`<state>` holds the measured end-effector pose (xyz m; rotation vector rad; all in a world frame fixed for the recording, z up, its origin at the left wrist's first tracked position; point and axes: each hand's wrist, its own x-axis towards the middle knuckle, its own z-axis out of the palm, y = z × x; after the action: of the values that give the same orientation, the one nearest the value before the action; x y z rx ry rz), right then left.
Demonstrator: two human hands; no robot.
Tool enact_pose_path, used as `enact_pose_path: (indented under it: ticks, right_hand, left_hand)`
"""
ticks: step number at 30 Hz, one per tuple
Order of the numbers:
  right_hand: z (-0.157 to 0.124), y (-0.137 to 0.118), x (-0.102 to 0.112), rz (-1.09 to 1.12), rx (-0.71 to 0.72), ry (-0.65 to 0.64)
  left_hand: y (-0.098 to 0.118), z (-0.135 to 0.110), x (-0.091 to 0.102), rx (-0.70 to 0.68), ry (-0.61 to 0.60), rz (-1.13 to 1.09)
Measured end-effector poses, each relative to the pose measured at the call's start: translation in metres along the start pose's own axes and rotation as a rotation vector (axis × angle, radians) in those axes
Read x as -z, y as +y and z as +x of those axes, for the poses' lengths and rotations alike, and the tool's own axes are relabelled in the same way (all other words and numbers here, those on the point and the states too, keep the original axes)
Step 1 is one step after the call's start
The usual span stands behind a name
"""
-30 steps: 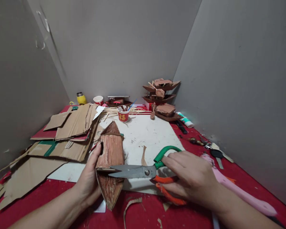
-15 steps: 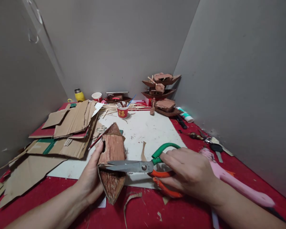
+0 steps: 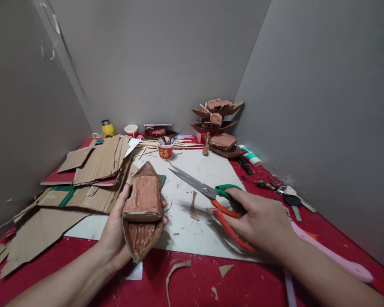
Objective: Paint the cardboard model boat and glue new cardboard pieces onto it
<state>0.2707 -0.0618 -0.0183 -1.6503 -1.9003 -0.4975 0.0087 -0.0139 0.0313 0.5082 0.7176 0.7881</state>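
Note:
A small brown cardboard model boat [image 3: 144, 196] with a rounded cabin roof rests in my left hand [image 3: 113, 232], which wraps around it from below, thumb on the left side and fingertips showing on the right. Its pointed near end tips down toward me. My right hand [image 3: 259, 219] grips a pair of scissors [image 3: 208, 190] with one green and one orange handle. The blades lie nearly together, pointing up and left over the white board [image 3: 211, 166], apart from the boat. Cardboard scraps [image 3: 194, 207] lie on the board below the scissors.
Stacked torn cardboard [image 3: 96, 164] covers the left side. Several finished model boats [image 3: 224, 145] stand at the back right. A red paper cup [image 3: 165, 149] with a blue stick sits mid-back by thin wooden sticks [image 3: 145, 147]. Keys [image 3: 292, 198] and a pink tool handle [image 3: 333, 256] lie right.
The scissors have left the boat's cabin edge, swinging right and turning to point up-left. The boat has shifted slightly left in my left hand.

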Motion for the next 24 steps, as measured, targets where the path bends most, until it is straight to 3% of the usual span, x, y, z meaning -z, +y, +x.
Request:
enact_pose_path:
  ticks: [6,9,13,17,20,24]
  right_hand:
    - [-0.001,-0.011,-0.003,-0.087,-0.115,-0.325]
    - [-0.001,-0.014,-0.003,-0.055,-0.093,-0.393]
    - [0.002,-0.014,0.005,0.056,-0.060,-0.311]
    - [0.002,-0.031,0.021,0.480,-0.035,-0.123]
    - [-0.002,-0.050,0.028,0.712,0.011,-0.132]
    - [-0.007,-0.062,0.022,0.768,0.035,-0.199]
  left_hand:
    - [0.001,-0.003,0.000,0.010,-0.034,0.010]
    - [-0.003,-0.004,0.002,0.016,-0.076,0.001]
    - [-0.010,-0.004,0.001,0.042,-0.064,-0.009]
    - [-0.021,-0.004,0.000,0.086,-0.016,0.009]
    - [-0.031,-0.003,0.000,0.100,-0.020,0.031]
    - [-0.040,0.000,-0.001,0.069,-0.011,0.063]
